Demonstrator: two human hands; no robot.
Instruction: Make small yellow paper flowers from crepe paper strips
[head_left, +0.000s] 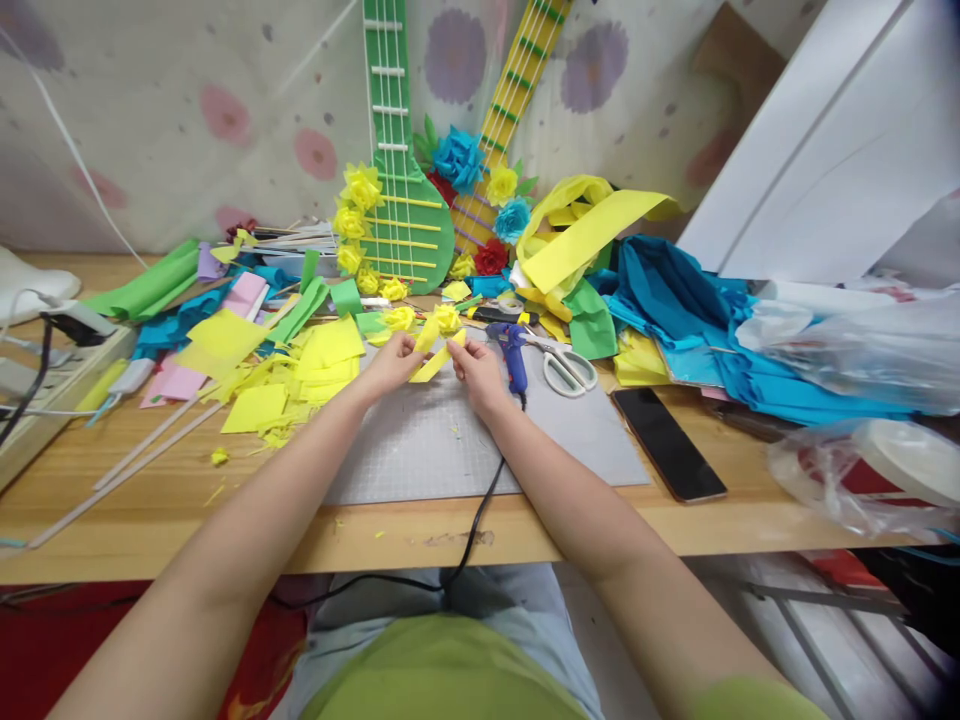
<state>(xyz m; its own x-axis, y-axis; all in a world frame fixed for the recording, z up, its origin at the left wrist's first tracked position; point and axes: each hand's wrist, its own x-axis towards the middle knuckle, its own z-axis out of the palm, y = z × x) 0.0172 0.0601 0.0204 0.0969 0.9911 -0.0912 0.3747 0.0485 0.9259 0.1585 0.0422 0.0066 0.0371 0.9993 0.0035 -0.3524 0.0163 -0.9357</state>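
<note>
Both my hands hold a folded yellow paper strip [429, 370] above the grey cutting mat [480, 450]. My left hand [391, 362] pinches one end, and my right hand [480, 368] pinches the other. Between them the strip bends in a V shape. Just behind the strip lie yellow paper flowers [399, 318]. A blue glue gun [514, 358] rests right beside my right hand, its black cord running off the table's front. White-handled scissors [568, 370] lie to the right of it. Left of my hands spreads a pile of yellow paper squares [326, 360].
A green paper guitar [412, 235] with yellow flowers leans at the back, beside a yellow one [517, 90]. Blue crepe paper [675, 300] heaps up at right. A black phone [667, 443] lies by the mat. Thin sticks [127, 475] and a power strip [60, 390] are at left.
</note>
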